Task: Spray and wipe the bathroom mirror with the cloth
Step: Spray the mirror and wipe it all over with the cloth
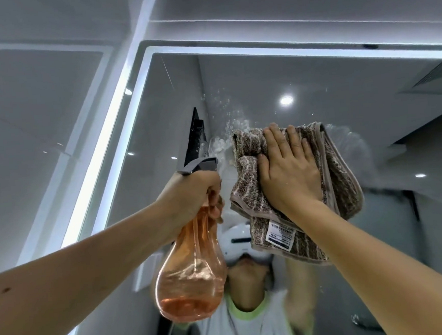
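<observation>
The bathroom mirror fills the upper right, framed by a lit white strip. White foam and droplets cling to the glass near its upper middle. My left hand grips the neck of an orange see-through spray bottle with a grey nozzle that points at the glass; a little liquid sits in its bottom. My right hand lies flat, fingers spread, pressing a folded brown striped cloth against the mirror just right of the foam. A white label hangs from the cloth's lower edge.
Glossy grey wall tiles lie left of the mirror's lit frame. A person in a white and light green shirt, arms raised, is reflected in the mirror's lower part. Ceiling lights and a vent also show in the reflection.
</observation>
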Motion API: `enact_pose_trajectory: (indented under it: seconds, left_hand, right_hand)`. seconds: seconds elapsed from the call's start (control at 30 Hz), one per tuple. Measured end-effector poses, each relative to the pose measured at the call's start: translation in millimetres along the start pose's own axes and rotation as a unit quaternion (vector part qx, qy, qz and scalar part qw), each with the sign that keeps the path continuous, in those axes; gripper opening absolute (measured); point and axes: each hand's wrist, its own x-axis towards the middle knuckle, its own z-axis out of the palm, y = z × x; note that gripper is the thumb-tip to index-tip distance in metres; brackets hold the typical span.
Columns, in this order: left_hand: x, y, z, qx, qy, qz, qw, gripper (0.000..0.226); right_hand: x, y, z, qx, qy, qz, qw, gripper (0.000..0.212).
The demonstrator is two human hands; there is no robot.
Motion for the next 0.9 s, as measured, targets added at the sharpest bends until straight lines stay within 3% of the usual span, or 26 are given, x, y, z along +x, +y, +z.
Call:
enact_pose_trajectory:
  seconds: [0.37,0.9]
  left_hand:
    - [-2.9,2.4,4.5,-0.048,0.058,0.036,0.996,0.017]
    - [-1.3,6.6,6.2,-0.086,0.078,0.033,0.993,0.014]
  right_hand:
    - [-0.1,0.4,2.5,0.007,0.010,0.004,1.000,0.054]
    - [-3.6,0.3,4.0,0.006,0.008,0.002,1.000,0.054]
